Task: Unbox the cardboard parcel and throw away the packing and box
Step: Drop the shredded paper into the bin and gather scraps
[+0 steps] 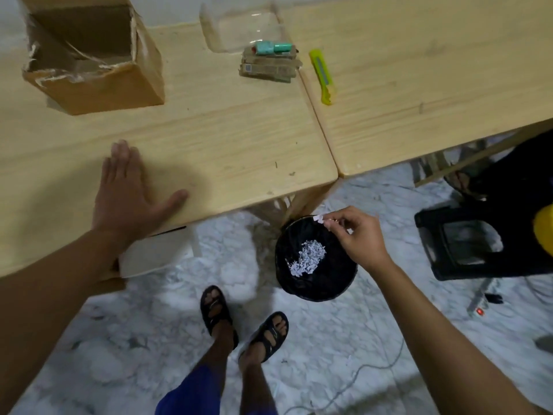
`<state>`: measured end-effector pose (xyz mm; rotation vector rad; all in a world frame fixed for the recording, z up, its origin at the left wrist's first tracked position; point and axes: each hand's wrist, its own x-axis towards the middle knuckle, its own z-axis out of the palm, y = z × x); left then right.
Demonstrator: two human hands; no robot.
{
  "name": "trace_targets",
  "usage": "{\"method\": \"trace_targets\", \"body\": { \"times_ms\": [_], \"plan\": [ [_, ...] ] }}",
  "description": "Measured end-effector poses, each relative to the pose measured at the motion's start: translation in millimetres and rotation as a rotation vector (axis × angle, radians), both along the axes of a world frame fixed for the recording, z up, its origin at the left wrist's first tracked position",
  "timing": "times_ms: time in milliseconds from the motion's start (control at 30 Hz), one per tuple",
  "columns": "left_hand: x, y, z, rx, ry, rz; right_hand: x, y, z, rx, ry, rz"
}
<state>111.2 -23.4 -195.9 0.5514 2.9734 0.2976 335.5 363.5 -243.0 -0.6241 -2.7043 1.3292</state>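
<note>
Two bare arms reach forward from the bottom of the view. The left hand [125, 190] lies flat on the near edge of the wooden table [233, 139], palm down, fingers straight and thumb spread, grasping nothing. The right hand [356, 235] hangs over the black-lined bin [287, 271] on the floor, its fingertips [329, 224] pinching small white paper scraps [318, 218] above the rim. More shredded paper [308, 259] lies inside the bin. The torn-open cardboard box [98, 76] stands on the table's far left, well apart from both hands. A small packaged item [269, 61] and a green utility knife [323, 76] lie farther right on the tabletop.
</note>
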Motion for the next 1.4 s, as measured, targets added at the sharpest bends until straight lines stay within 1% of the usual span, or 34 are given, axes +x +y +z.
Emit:
{"method": "trace_targets", "body": {
  "times_ms": [100, 267, 467, 600, 700, 900, 1033, 1100, 1200, 1333, 1400],
  "plan": [
    [0, -2, -1, 0.024, 0.034, -0.026, 18, 3, -24, -0.013, -0.083, -0.055],
    [-3, -4, -7, 0.007, 0.054, -0.061, 34, 5, -48, -0.012, -0.195, -0.123],
    [-1, -4, -9, 0.047, 0.054, -0.046, 41, 7, -53, 0.000, -0.292, -0.127],
    [-2, -4, -9, 0.052, 0.052, -0.047, 42, 7, -50, 0.058, -0.289, -0.076],
    [-2, -5, -11, 0.051, 0.054, -0.044, 40, 7, -49, 0.064, -0.283, -0.081],
    [-2, -5, -10, 0.073, 0.047, -0.046, 22, 2, -34, -0.008, -0.190, -0.121],
    [-2, -5, -9, 0.084, 0.047, -0.045, 1, -15, 5, -0.036, 0.002, -0.111],
    [-2, -5, -8, 0.085, 0.051, -0.038, -15, -25, 28, -0.030, 0.107, -0.087],
    [-3, -6, -9, 0.097, 0.041, -0.019, -45, -40, 57, -0.029, 0.216, -0.047],
    [-7, -9, -10, 0.130, 0.044, 0.010, -98, -61, 82, -0.073, 0.277, 0.028],
    [-11, -13, -7, 0.200, 0.024, 0.051, -129, -74, 87, -0.070, 0.277, 0.102]
  ]
}}
